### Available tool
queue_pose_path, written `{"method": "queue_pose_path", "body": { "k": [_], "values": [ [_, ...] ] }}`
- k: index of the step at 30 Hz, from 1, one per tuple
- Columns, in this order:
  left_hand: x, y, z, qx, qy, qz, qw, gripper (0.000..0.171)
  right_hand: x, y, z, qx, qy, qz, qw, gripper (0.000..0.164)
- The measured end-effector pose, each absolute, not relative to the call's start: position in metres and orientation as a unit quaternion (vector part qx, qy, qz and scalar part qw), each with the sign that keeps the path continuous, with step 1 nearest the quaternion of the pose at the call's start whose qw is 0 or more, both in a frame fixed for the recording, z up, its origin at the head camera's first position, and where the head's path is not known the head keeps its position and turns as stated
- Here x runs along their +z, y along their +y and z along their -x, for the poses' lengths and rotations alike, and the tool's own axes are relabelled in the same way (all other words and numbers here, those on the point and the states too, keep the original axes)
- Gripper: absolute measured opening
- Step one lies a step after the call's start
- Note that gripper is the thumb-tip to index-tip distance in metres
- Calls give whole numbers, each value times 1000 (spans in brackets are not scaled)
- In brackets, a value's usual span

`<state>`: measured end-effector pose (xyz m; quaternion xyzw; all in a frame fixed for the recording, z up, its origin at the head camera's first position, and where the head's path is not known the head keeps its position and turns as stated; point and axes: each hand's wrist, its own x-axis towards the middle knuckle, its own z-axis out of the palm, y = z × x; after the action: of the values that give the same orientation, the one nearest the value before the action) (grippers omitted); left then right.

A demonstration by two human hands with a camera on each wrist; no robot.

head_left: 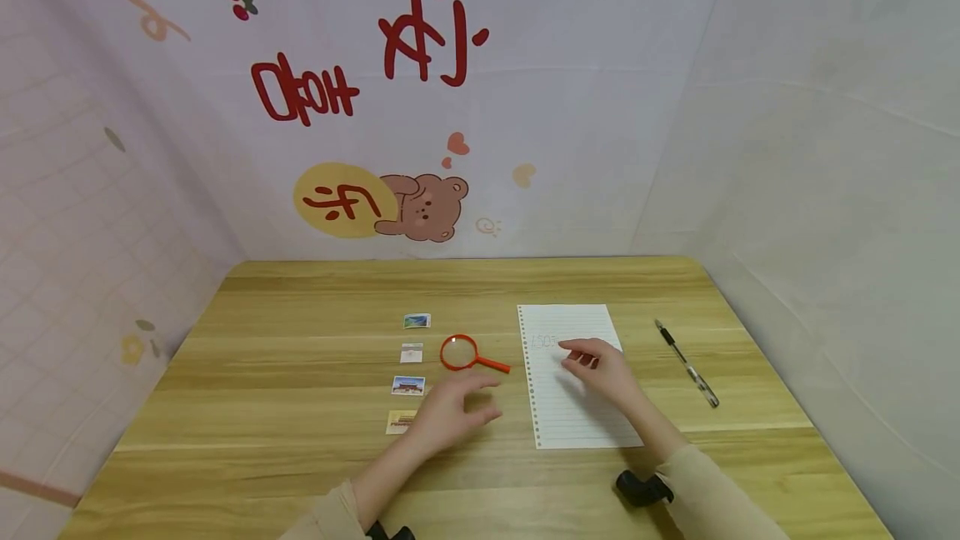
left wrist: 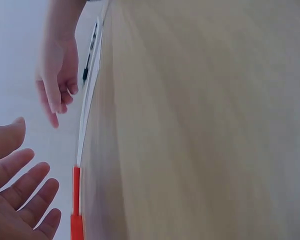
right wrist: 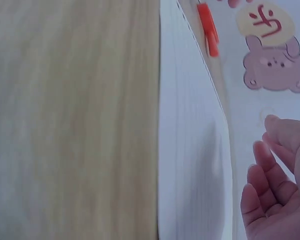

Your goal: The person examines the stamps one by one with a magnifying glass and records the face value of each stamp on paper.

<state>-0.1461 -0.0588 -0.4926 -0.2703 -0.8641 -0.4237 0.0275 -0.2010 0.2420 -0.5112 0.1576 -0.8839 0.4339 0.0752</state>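
A red-rimmed magnifying glass (head_left: 492,364) lies on the wooden table, its handle pointing right. My left hand (head_left: 452,411) hovers just in front of it, fingers spread and holding nothing; it partly covers the lowest of several small picture cards. In the left wrist view the same hand (left wrist: 21,192) shows its fingers apart, beside the red handle (left wrist: 76,200). Over the lined paper (head_left: 577,419) hangs my right hand (head_left: 600,369), its fingers loosely bent with nothing between them. Faint handwriting (head_left: 543,342) marks the sheet near its upper left. The right wrist view shows that hand (right wrist: 280,180) from the palm side.
A black pen (head_left: 687,363) lies to the right of the paper. The picture cards form a column left of the magnifying glass, among them a landscape card (head_left: 417,321) and a building card (head_left: 408,386). White printed cloth (head_left: 570,107) surrounds the table (head_left: 262,373).
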Motion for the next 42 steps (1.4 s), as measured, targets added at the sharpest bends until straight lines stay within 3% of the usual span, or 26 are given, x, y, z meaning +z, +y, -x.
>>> {"method": "queue_pose_path", "body": {
  "k": [19,30,42],
  "values": [
    [-495,-5,143,-377,-870,317,4,49,-500,316,198,449,-882,-88,112,33],
    [-503,5,148,-258,-885,387,6,62,-495,358,200,440,-887,-68,120,42],
    [-509,8,154,-212,-895,392,-12,64,-498,383,209,367,-919,-25,140,44]
  ]
}}
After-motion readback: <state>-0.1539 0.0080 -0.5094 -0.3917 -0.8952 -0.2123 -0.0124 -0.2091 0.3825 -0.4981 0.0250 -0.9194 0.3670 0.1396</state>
